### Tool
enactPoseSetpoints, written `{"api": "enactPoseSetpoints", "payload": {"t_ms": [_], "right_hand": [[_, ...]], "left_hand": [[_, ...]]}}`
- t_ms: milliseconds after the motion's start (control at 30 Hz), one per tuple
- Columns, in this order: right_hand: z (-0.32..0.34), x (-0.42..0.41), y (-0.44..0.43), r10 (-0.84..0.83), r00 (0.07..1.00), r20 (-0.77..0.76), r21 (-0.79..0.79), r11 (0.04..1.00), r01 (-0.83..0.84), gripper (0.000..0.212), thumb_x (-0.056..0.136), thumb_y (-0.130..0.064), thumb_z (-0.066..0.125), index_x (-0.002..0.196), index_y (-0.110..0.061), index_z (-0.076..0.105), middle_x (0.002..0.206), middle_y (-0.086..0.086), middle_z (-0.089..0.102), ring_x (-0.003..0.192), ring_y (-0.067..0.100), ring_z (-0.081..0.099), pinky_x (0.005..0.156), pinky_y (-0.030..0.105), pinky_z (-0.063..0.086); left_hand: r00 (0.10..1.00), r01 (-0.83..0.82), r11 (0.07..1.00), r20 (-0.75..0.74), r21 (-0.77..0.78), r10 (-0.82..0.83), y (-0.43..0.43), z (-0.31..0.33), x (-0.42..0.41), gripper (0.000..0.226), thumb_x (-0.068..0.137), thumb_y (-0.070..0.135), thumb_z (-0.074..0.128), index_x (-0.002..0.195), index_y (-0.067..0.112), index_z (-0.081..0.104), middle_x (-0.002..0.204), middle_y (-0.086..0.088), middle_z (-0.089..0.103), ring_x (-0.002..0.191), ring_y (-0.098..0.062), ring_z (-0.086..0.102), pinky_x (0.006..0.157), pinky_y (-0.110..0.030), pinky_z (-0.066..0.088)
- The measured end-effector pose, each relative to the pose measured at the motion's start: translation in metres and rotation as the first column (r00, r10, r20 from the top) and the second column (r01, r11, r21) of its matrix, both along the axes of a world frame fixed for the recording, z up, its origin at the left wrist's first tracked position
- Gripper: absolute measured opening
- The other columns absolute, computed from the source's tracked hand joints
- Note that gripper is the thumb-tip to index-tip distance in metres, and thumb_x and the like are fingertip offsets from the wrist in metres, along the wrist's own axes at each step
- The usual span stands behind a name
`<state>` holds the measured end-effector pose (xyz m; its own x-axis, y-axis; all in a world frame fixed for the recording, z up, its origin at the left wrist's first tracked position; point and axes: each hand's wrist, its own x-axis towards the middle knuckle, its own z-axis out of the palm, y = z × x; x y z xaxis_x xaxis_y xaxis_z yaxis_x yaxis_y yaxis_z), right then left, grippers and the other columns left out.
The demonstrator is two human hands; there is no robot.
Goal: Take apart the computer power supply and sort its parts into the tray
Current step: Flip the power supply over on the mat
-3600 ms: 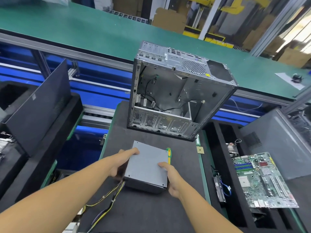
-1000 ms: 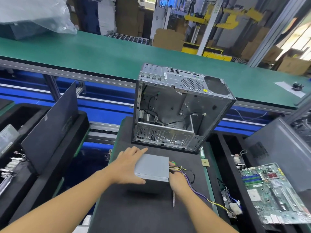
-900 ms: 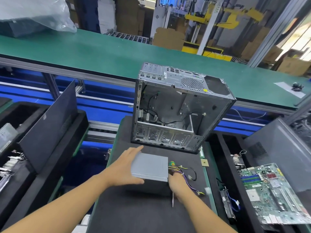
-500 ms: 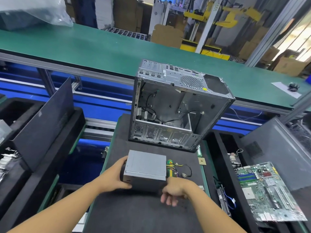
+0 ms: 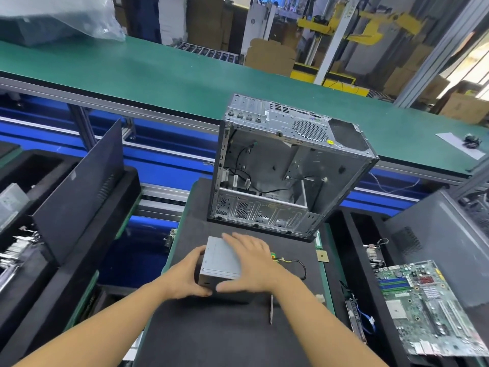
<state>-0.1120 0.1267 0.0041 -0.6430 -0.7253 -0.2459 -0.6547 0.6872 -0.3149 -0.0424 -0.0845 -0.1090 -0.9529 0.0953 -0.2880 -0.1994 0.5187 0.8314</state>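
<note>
1. The supply (image 5: 221, 262) sits on the mat (image 5: 225, 335), just before the case (image 5: 277, 176).
2. The left hand (image 5: 185, 278) grips its left side.
3. The right hand (image 5: 251, 266) lies flat on top, fingers straight, so neither hand is nearer.

Your open computer case (image 5: 277, 168) stands upright on the black mat (image 5: 225, 340). Behind it runs the green conveyor belt (image 5: 158, 75). To its right and nearer you lies a motherboard (image 5: 423, 308). Off its near right corner sits a small square chip (image 5: 323, 256). To its left a dark panel (image 5: 79, 192) leans.
</note>
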Motion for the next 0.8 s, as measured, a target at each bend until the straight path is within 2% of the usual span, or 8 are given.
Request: {"api": "enactPoseSetpoints", "payload": {"t_ms": [67, 133, 233, 333, 500, 667, 733, 800], "right_hand": [[-0.021, 0.004, -0.005, 0.037, 0.983, -0.181, 0.12, 0.993, -0.016, 0.113, 0.068, -0.072, 0.067, 0.156, -0.033, 0.007, 0.15, 0.006, 0.03, 0.137, 0.029, 0.028, 0.116, 0.044, 0.016], [-0.032, 0.004, -0.01, 0.02, 0.961, -0.275, 0.11, 0.994, 0.011, 0.113, 0.066, -0.068, 0.069, 0.154, -0.031, 0.009, 0.135, 0.007, 0.039, 0.121, 0.032, 0.039, 0.107, 0.045, 0.027], [-0.029, -0.001, -0.013, 0.015, 0.959, -0.283, 0.133, 0.991, 0.023, 0.115, 0.063, -0.067, 0.072, 0.152, -0.026, 0.013, 0.131, 0.008, 0.041, 0.114, 0.033, 0.041, 0.1, 0.046, 0.033], [-0.029, -0.001, -0.012, 0.011, 0.966, -0.26, 0.089, 0.996, 0.013, 0.109, 0.061, -0.066, 0.073, 0.148, -0.027, 0.019, 0.127, 0.006, 0.042, 0.112, 0.031, 0.04, 0.098, 0.046, 0.033], [-0.031, 0.001, -0.011, 0.035, 0.973, -0.228, 0.035, 0.999, -0.028, 0.107, 0.06, -0.065, 0.074, 0.146, -0.031, 0.02, 0.125, 0.002, 0.041, 0.113, 0.026, 0.038, 0.1, 0.044, 0.031], [-0.025, -0.003, -0.017, -0.048, 0.995, -0.091, -0.103, 0.994, 0.038, 0.108, 0.061, -0.067, 0.074, 0.149, -0.037, 0.019, 0.127, -0.006, 0.038, 0.119, 0.021, 0.035, 0.099, 0.042, 0.033], [-0.023, -0.006, -0.017, -0.124, 0.99, 0.073, -0.235, 0.962, 0.138, 0.109, 0.06, -0.067, 0.074, 0.15, -0.038, 0.019, 0.127, -0.014, 0.036, 0.124, 0.014, 0.034, 0.103, 0.037, 0.034], [-0.024, -0.008, -0.019, -0.166, 0.965, 0.201, -0.352, 0.908, 0.229, 0.107, 0.06, -0.065, 0.077, 0.147, -0.042, 0.02, 0.127, -0.025, 0.032, 0.127, 0.001, 0.031, 0.103, 0.026, 0.032]], "left_hand": [[1.0, 0.009, 1.0, -0.008, -0.008, -0.009, 0.0, -0.003, 0.0, 0.112, 0.059, 0.041, 0.088, 0.149, 0.04, 0.02, 0.137, 0.026, 0.044, 0.122, 0.005, 0.05, 0.103, -0.025, 0.046], [1.0, 0.022, 1.0, -0.01, -0.015, -0.022, 0.002, -0.005, -0.001, 0.109, 0.059, 0.038, 0.086, 0.147, 0.037, 0.021, 0.135, 0.023, 0.045, 0.12, 0.002, 0.052, 0.1, -0.028, 0.048], [0.999, 0.02, 1.0, -0.025, -0.018, -0.02, 0.004, -0.009, -0.004, 0.106, 0.057, 0.036, 0.085, 0.144, 0.035, 0.023, 0.134, 0.024, 0.041, 0.122, 0.001, 0.049, 0.102, -0.028, 0.047], [0.999, 0.034, 0.999, -0.021, -0.008, -0.034, 0.003, -0.012, -0.005, 0.104, 0.058, 0.038, 0.086, 0.14, 0.042, 0.023, 0.13, 0.024, 0.049, 0.118, 0.002, 0.053, 0.099, -0.028, 0.049], [1.0, 0.0, 1.0, -0.019, 0.007, 0.0, 0.0, -0.013, 0.004, 0.102, 0.057, 0.045, 0.089, 0.131, 0.058, 0.021, 0.123, 0.029, 0.052, 0.112, 0.009, 0.055, 0.087, -0.013, 0.047], [0.99, -0.138, 0.979, 0.019, 0.149, 0.137, -0.029, -0.012, 0.02, 0.118, 0.051, 0.052, 0.096, 0.143, 0.056, 0.021, 0.138, 0.033, 0.04, 0.128, 0.01, 0.044, 0.105, -0.02, 0.041], [0.984, -0.178, 0.964, 0.045, 0.196, 0.173, -0.045, -0.005, 0.024, 0.117, 0.05, 0.048, 0.098, 0.14, 0.062, 0.024, 0.137, 0.034, 0.045, 0.124, 0.009, 0.05, 0.098, -0.015, 0.045], [0.98, -0.198, 0.955, 0.053, 0.223, 0.191, -0.057, 0.004, 0.023, 0.116, 0.053, 0.034, 0.099, 0.14, 0.061, 0.028, 0.135, 0.027, 0.055, 0.12, 0.001, 0.059, 0.092, -0.017, 0.051]]}}
